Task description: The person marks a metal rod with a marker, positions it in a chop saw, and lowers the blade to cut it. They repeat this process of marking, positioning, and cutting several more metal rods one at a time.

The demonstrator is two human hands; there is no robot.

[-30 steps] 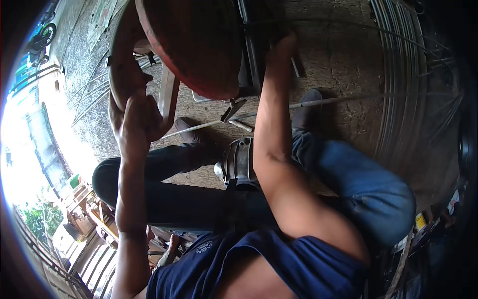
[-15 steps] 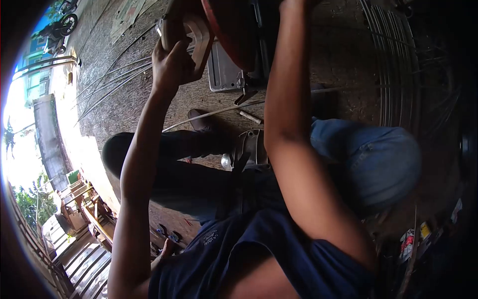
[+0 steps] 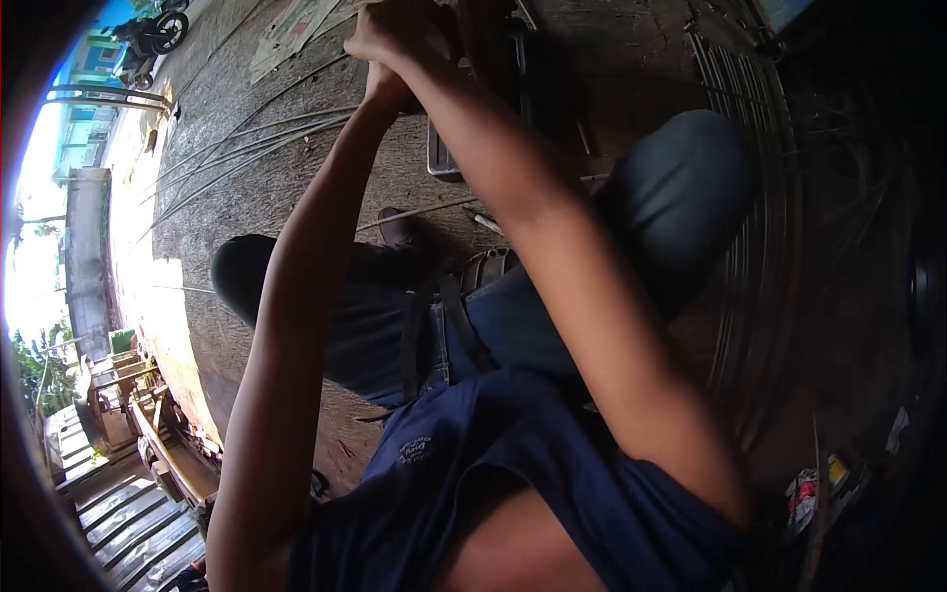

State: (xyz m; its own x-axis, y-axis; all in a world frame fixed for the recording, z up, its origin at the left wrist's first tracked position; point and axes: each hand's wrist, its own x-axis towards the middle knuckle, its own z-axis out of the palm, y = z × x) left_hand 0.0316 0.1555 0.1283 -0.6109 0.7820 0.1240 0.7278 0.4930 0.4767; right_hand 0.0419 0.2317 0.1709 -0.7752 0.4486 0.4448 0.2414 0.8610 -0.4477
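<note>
Both the right hand (image 3: 400,30) and the left hand (image 3: 383,83) are close together between 11 and 12 o'clock, near the upper edge of our view, the right overlapping the left. We find most of the left hand concealed, with little beyond the wrist exposed. The right is seen from its outer side, its fingers out of sight. We cannot tell whether either is clenched, loose or grasping something.

We place the machine (image 3: 508,74) at 12 o'clock, just beside the hands. Its top is cut off by the frame and the right forearm (image 3: 513,173) crosses its near side; dark shadow obscures its outline. Of its grey tray (image 3: 441,160), we see only one corner clearly, below the forearm.

Near the centre, we note a grey metal part (image 3: 487,266), partly covered by the forearm and clothing, so its form is uncertain. A thin rod (image 3: 424,209) runs past the shoe (image 3: 397,229) and passes behind the forearm.

Between 1 and 2 o'clock, we record a bundle of rods (image 3: 735,84) on the floor (image 3: 641,69); its lower end fades into shadow. At 10 o'clock, a motorcycle (image 3: 158,35) is clipped by the lens rim. At 4 o'clock, we cannot identify the coloured scraps (image 3: 804,496).
</note>
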